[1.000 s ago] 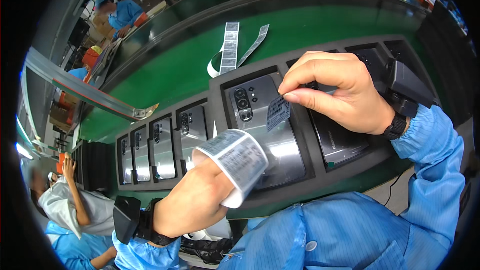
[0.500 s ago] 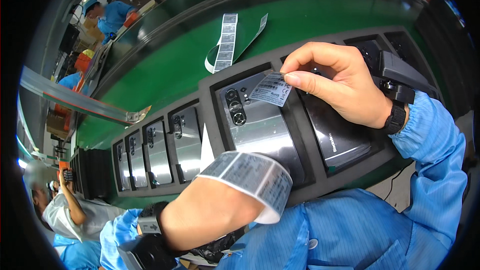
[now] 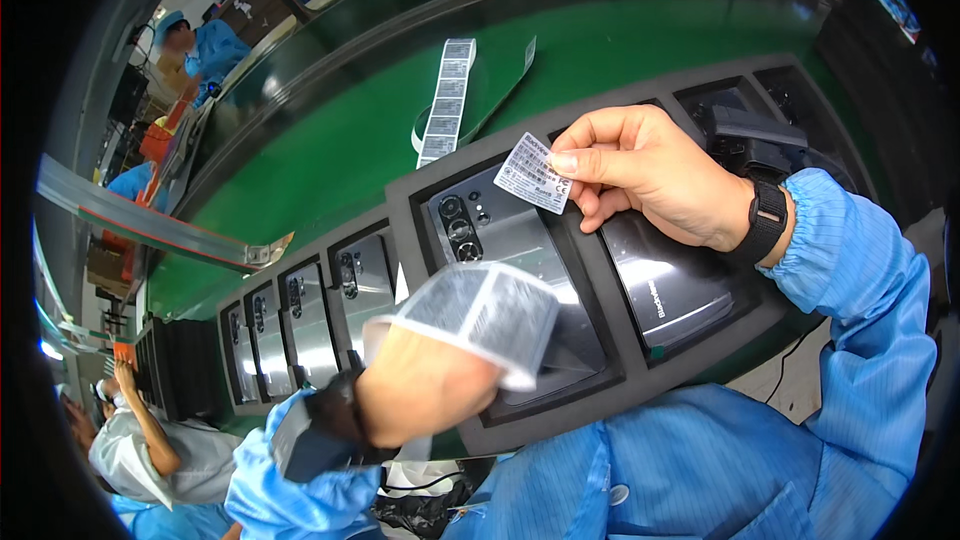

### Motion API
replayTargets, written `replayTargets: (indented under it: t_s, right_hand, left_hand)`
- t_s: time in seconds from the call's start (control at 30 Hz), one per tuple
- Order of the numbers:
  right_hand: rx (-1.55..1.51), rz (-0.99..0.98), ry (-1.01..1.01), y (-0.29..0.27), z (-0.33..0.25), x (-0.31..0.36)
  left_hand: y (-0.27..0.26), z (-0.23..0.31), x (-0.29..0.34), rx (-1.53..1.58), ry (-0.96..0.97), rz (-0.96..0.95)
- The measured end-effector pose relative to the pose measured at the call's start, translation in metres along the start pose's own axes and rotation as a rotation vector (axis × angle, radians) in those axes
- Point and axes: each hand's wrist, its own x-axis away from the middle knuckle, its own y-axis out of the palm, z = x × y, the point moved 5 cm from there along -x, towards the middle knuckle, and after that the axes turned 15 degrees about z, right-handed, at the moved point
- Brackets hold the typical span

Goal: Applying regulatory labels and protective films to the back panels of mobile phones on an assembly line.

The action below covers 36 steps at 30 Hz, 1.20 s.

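Observation:
Between the thumb and fingers of my right hand point(image 3: 640, 170) is a single grey-white printed sticker label point(image 3: 533, 175), held by its upper right edge. The label hovers tilted over the upper part of a grey smartphone point(image 3: 530, 270), which lies back up in a foam tray point(image 3: 630, 365). My left hand point(image 3: 425, 395) is in front of that phone's lower part, blurred. A curled strip of labels point(image 3: 480, 315) wraps over the left hand and hides its fingers; the hand carries the strip. Another smartphone point(image 3: 670, 285) lies in the slot below my right hand.
Several more phones point(image 3: 310, 325) fill the tray's left slots. A second label strip point(image 3: 448, 100) lies curled on the green belt point(image 3: 330, 160) beyond the tray. A metal rail point(image 3: 150, 215) crosses at left. Co-workers point(image 3: 205, 50) are at far left and lower left.
My right hand has turned the label, so its printed face shows more fully, slightly left of before. My left hand and its strip have moved left and up.

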Motion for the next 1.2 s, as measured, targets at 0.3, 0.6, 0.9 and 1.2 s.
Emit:
replayTargets:
  t_s: [0.3, 0.6, 0.9, 1.2]
  right_hand:
    - [-0.066, -0.034, -0.030, 0.009, -0.005, 0.008]
    - [0.666, -0.316, -0.929, 0.065, -0.003, 0.036]
    - [0.706, -0.397, -0.871, 0.069, -0.001, 0.026]
    - [0.724, -0.405, -0.866, 0.069, 0.001, 0.026]
  left_hand:
    - [0.005, -0.052, -0.023, -0.473, -0.297, 0.792]
    - [-0.005, -0.083, -0.043, -0.039, -0.485, 0.815]
    - [-0.005, -0.083, -0.038, -0.015, -0.509, 0.838]
    - [-0.006, -0.083, -0.038, 0.010, -0.516, 0.834]
